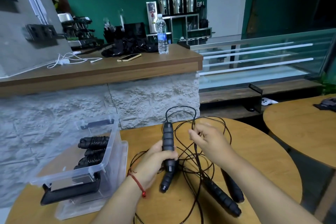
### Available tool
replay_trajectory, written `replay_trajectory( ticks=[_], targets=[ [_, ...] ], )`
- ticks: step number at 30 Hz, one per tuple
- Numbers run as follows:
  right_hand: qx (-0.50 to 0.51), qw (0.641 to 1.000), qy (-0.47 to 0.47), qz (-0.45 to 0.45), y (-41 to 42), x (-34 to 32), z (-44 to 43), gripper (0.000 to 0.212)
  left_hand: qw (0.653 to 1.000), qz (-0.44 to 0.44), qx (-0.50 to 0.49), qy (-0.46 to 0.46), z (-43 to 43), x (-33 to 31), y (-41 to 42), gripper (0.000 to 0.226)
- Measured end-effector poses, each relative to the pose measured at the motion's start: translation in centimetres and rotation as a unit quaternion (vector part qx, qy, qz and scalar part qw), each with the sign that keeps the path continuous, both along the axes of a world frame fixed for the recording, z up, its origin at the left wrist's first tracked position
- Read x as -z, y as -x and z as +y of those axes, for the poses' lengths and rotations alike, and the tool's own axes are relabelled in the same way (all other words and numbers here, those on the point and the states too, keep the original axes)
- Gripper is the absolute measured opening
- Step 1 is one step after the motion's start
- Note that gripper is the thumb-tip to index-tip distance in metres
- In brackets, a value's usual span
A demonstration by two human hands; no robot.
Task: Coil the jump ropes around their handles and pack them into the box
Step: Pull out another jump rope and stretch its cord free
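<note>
A ribbed black foam handle [167, 140] is gripped upright by the left hand [154, 163], fingers wrapped tightly round it, just right of the clear plastic box [113, 143]. Three more such handles [222, 199] are seen lying on the round wooden table [254, 151] right of the box, amid loose loops of thin black cord [198, 160]. The right hand [209, 140], farther right, is held with fingers half curled at the cord, blur hiding whether it is pinched, and at least three coiled ropes [94, 142] are stacked inside the box.
</note>
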State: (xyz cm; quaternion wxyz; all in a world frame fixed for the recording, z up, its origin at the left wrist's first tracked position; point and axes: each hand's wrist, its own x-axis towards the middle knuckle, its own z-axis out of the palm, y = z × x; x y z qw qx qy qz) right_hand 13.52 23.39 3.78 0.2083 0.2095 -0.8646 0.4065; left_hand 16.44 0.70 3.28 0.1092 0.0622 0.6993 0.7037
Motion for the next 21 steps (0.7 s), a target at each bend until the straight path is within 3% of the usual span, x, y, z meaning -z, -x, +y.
replay_trajectory(
  ticks=[5,7,10,13,17,21],
  targets=[
    [-0.129,0.984,-0.093,0.079,-0.4,-0.1,-1.9,0.030,0.980,-0.101,0.004,-0.170,2.0,-2.3,0.3,0.037],
    [-0.152,0.977,-0.126,0.082,-0.8,-0.1,-2.3,0.028,0.982,-0.117,-0.003,-0.150,2.4,-2.8,0.4,0.039],
    [-0.155,0.969,-0.161,0.107,-1.3,-0.2,-2.9,0.031,0.979,-0.102,-0.110,-0.139,2.8,-2.9,0.2,0.056],
    [-0.075,0.972,-0.187,0.119,-0.7,0.1,-2.3,0.042,0.963,-0.072,-0.167,-0.202,2.2,-4.3,0.4,0.020],
    [0.038,0.984,-0.164,0.061,0.7,1.3,1.5,0.059,0.931,-0.024,-0.201,-0.304,-1.8,-7.3,2.1,0.040],
    [0.161,0.958,-0.230,0.053,2.6,3.5,5.0,0.057,0.925,0.033,-0.239,-0.294,-6.6,-10.1,3.6,0.043]
  ],
)
